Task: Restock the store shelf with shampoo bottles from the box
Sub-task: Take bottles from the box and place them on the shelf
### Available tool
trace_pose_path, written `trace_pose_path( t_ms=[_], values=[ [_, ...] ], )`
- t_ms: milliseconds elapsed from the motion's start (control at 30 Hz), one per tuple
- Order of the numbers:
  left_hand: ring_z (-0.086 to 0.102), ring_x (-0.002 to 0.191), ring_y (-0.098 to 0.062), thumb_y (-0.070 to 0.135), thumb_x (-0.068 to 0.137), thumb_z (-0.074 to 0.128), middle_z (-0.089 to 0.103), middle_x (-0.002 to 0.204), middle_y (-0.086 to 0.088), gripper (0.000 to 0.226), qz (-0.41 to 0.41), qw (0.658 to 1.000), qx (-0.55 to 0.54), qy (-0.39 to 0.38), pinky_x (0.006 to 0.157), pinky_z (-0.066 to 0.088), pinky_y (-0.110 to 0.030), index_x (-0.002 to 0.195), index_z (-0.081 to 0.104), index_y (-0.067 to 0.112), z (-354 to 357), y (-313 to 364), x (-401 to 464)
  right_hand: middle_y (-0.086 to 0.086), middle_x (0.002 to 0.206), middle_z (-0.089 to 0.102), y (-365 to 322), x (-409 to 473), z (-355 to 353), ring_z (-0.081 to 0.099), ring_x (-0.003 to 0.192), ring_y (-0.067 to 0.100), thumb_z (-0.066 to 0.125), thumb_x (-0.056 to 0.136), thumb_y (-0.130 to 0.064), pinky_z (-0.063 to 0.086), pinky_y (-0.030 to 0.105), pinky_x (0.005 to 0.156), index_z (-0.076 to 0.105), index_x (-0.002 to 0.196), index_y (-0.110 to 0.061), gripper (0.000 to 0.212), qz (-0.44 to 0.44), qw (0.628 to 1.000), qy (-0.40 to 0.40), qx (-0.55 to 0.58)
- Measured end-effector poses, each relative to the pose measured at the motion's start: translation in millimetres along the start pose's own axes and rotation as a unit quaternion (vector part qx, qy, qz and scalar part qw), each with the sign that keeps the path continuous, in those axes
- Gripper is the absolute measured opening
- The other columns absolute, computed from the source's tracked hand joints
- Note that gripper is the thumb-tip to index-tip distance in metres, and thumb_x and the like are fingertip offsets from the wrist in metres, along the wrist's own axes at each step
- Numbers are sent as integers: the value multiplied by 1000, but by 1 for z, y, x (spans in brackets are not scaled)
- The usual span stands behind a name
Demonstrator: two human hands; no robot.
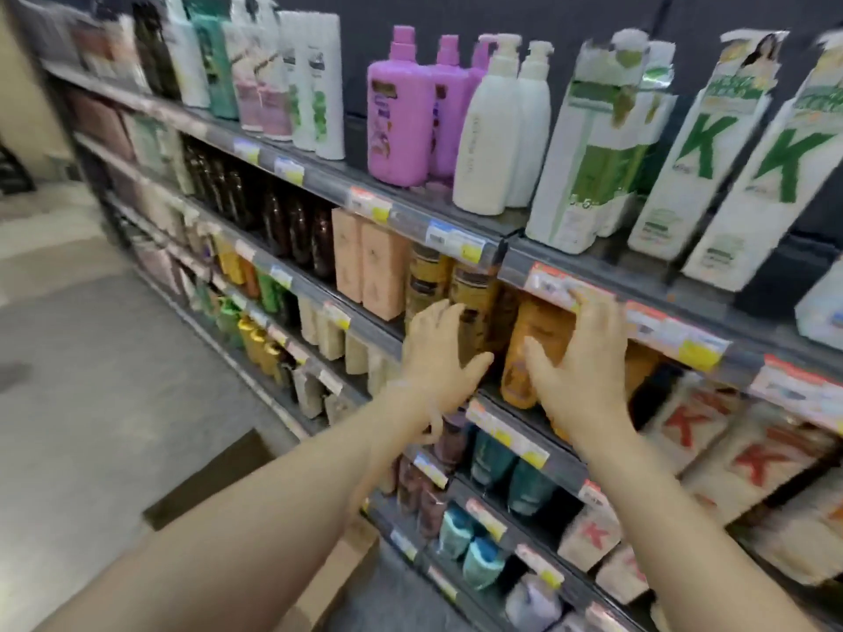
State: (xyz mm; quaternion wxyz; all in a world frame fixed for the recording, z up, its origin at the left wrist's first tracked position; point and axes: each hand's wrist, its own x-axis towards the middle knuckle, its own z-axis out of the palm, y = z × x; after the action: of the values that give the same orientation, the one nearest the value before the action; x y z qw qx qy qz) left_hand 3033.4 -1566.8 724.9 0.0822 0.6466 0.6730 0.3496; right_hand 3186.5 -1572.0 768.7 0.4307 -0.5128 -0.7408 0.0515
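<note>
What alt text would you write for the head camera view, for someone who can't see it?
A person's right hand holds an orange shampoo bottle on a crowded store shelf, while the left hand rests open against amber bottles beside it. Pink bottles and white pump bottles stand one tier up; a cardboard box sits on the floor below.

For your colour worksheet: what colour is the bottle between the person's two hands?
The bottle is orange, seen best in the head view.

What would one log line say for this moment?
right hand: grips orange shampoo bottle on shelf | left hand: open, by amber bottles | cardboard box: on floor
</note>
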Motion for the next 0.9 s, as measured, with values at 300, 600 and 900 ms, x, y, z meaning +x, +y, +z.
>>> trace_pose_path(
  t_ms=[300,600,900],
  values=[
    [25,135,-31,45,85,56,29,147,-13,65,-252,958,119,-62,109,28,-40,137,35,10,-132,-262,-148,15,141,29,-131,-130,225,29,130,32,56,88,-22,35,39,100,32,132,-10,52,34,912,-395,-106],
    [39,126,-30,39,84,60,36,139,-14,60,-382,908,122,-123,101,37,-36,132,39,10,-189,-411,-220,14,136,33,-200,-202,354,34,127,34,44,89,-4,38,42,101,33,132,-11,45,100,815,-554,-138],
    [29,135,-29,44,88,52,26,148,-10,65,-377,879,175,-234,109,28,-35,140,28,13,-176,-559,-149,12,146,30,-202,-184,507,30,136,27,57,89,-28,31,31,106,25,142,-8,65,251,774,-569,-115]
  ],
)
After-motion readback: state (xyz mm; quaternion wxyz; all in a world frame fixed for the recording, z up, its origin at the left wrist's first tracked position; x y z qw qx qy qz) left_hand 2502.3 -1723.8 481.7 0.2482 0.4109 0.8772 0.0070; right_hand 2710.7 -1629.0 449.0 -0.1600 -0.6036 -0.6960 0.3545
